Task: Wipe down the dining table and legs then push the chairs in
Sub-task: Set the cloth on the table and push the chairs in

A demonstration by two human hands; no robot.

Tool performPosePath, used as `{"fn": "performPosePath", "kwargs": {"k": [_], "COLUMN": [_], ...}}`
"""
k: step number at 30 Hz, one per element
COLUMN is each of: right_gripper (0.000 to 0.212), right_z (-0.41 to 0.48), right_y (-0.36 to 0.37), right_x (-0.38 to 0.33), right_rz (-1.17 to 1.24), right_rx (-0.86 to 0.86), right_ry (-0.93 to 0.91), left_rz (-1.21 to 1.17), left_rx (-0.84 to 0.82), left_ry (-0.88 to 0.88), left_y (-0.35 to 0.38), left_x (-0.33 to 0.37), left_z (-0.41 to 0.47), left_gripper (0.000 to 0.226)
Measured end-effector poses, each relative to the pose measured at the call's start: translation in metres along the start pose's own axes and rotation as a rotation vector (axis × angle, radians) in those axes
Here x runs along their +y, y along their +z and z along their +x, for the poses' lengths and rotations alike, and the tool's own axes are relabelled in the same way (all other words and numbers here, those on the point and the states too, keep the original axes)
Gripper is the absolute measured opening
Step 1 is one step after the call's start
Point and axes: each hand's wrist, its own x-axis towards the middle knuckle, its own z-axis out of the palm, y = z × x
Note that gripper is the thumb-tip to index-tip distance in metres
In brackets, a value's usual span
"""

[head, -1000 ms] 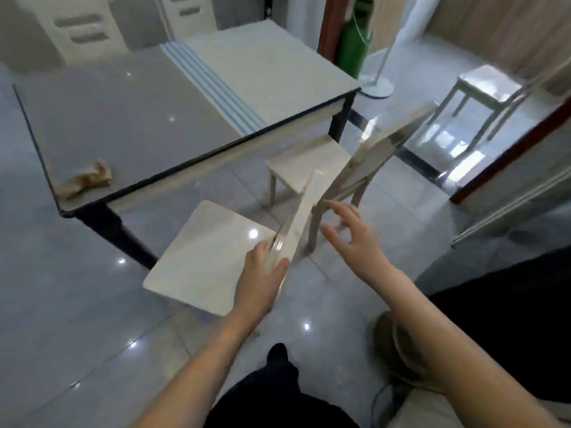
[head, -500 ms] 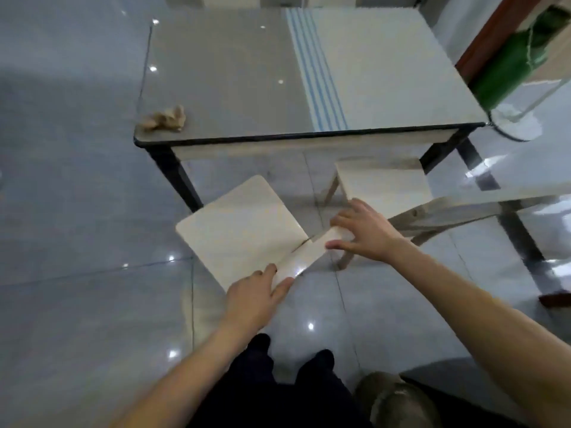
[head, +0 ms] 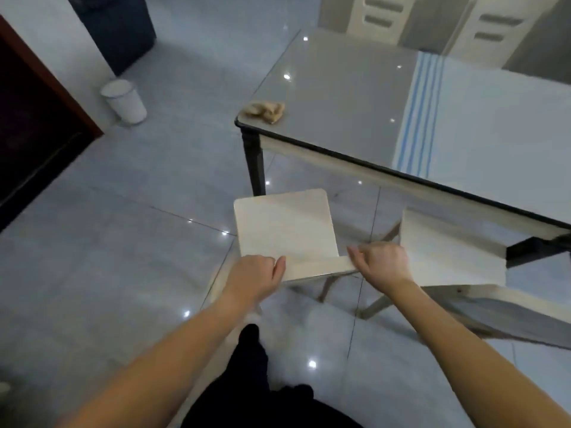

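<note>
A pale wooden chair point(head: 284, 227) stands in front of me, its seat facing the dining table point(head: 346, 97). My left hand point(head: 251, 278) grips the left end of the chair's backrest top rail. At the rail's right end my right hand point(head: 381, 262) curls over the top. The table has a glossy grey top with a blue-striped white runner and black legs. A crumpled tan cloth point(head: 264, 111) lies on the table's near left corner. A second pale chair point(head: 448, 242) stands to the right, its seat partly under the table edge.
A white waste bin point(head: 123, 100) stands on the tiled floor at the left, near a dark doorway with a red-brown frame. Two more chair backs point(head: 377, 17) show beyond the table's far side. Open glossy floor lies to my left.
My right hand came onto the backrest rail and now grips it alongside the left. My view swung left, so the table now sits to the upper right and the chair faces it squarely.
</note>
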Motion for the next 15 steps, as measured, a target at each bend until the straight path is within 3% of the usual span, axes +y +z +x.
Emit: {"fn": "performPosePath", "kwargs": {"k": [10,12,15], "right_gripper": [0.067,0.067,0.063], "right_z": [-0.026,-0.030,-0.025], "right_y": [0.003,0.005,0.012], "right_x": [-0.030,-0.044,-0.052], "right_rz": [0.034,0.055,0.110], "right_rx": [0.035,0.023,0.137], "right_ry": [0.088,0.140,0.212], "left_rz": [0.066,0.069,0.073], "left_rx": [0.054,0.018,-0.033], "left_ry": [0.126,0.134,0.146], "left_y": [-0.011,-0.015,-0.022], "left_x": [-0.037,-0.045,-0.053], "left_z": [0.015,0.026,0.047], "left_gripper": [0.074,0.067,0.053]}}
